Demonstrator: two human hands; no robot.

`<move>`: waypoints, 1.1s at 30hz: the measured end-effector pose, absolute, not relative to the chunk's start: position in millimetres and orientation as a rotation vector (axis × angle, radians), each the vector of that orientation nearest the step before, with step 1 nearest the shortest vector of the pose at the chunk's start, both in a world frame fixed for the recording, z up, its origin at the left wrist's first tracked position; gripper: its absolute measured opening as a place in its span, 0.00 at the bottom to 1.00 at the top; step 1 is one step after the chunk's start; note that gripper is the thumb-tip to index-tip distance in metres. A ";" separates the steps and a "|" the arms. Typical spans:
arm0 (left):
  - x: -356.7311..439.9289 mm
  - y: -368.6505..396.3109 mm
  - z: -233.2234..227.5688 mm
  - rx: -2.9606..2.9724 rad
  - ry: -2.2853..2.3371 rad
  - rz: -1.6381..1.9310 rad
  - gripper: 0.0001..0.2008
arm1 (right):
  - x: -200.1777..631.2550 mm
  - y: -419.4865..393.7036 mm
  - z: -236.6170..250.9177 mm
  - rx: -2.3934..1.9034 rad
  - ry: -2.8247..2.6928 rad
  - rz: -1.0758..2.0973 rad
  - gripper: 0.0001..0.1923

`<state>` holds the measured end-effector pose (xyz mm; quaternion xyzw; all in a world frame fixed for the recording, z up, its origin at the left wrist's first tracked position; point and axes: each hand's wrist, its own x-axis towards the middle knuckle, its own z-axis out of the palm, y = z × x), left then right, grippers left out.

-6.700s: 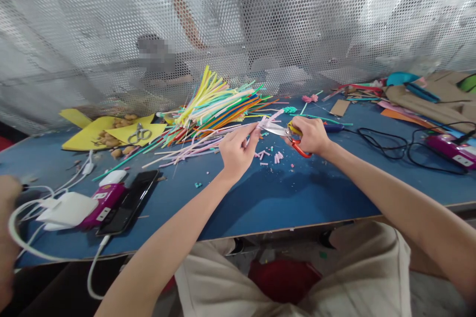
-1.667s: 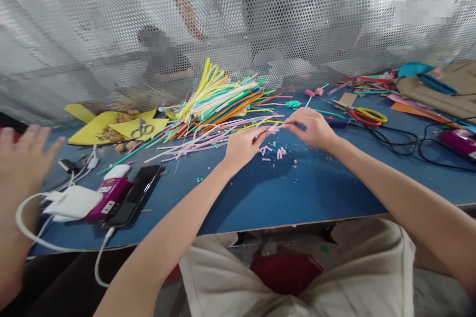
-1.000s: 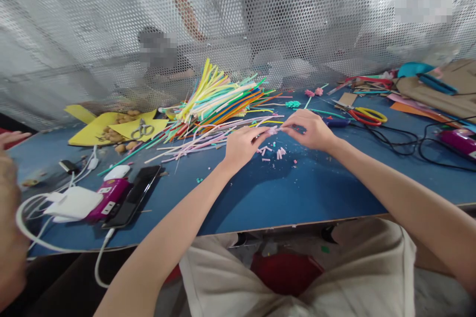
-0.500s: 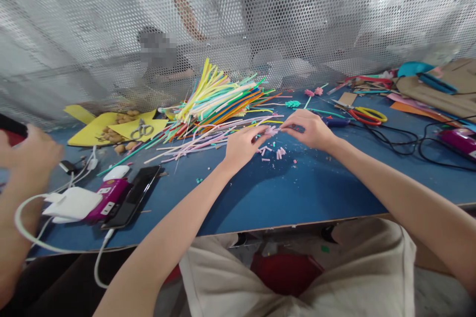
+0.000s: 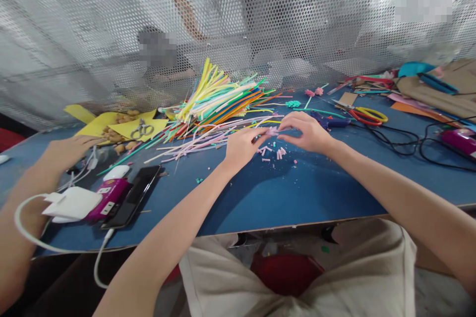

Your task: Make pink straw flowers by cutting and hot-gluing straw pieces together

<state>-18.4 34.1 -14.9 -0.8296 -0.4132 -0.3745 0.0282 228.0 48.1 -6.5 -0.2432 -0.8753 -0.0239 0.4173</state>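
Two hands meet above the pink cuttings (image 5: pixel 274 151): left hand (image 5: pixel 241 146) pinches one side of the small pink piece (image 5: pixel 273 131), right hand (image 5: pixel 307 133) pinches the other, fingertips closed on it.

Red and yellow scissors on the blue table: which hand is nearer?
Right. The right hand is just left of the red and yellow scissors; the left hand lies farther left, beyond the right hand.
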 end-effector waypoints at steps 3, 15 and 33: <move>-18.2 33.6 -14.1 -2.559 -1.280 -1.157 0.13 | 227.0 49.4 -7.6 -0.586 -2.198 -0.097 0.06; -17.7 32.6 -14.2 -2.574 -1.220 -1.153 0.12 | 227.5 52.3 -9.6 -0.584 -2.228 -0.157 0.08; -18.2 33.9 -14.5 -2.539 -1.166 -1.171 0.11 | 224.8 43.7 -6.5 -0.645 -2.157 -0.057 0.07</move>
